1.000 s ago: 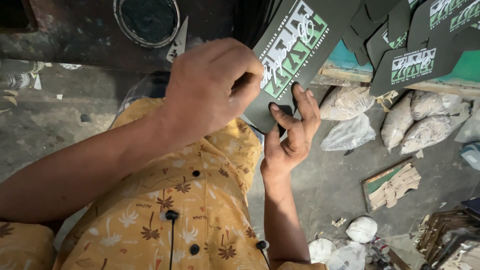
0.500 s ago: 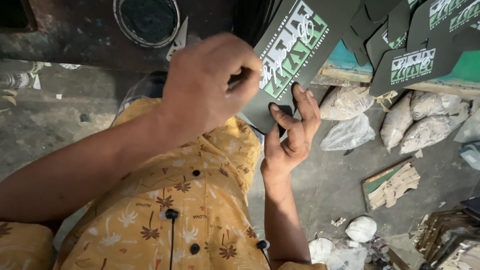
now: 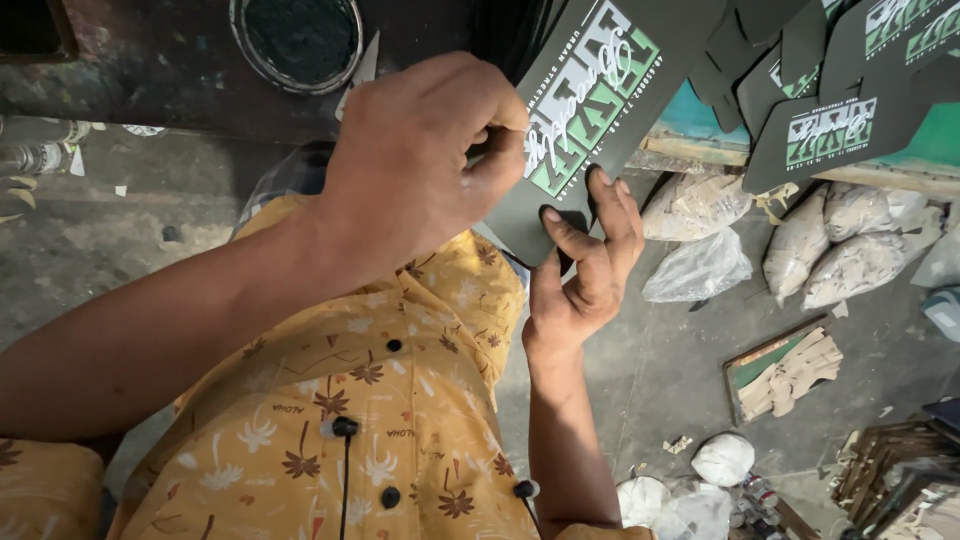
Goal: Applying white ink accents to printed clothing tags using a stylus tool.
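1. I see a dark printed card piece (image 3: 590, 110) with a green-and-white graphic, held up mid-frame, tilted, just above the yellow patterned shirt (image 3: 330, 420).
2. Left hand (image 3: 420, 160) is curled over the piece's left edge, fingers closed tight, pinching it.
3. Right hand (image 3: 585, 265) props the lower end from beneath, palm up, fingers half open, thumb and fingertips touching the bottom edge.
4. More matching dark pieces (image 3: 830, 130) lie on a green-edged surface, upper right.
5. Clear filled bags (image 3: 850, 255) sit on the floor below them.
6. Round tin (image 3: 295, 40) with dark contents, top left.
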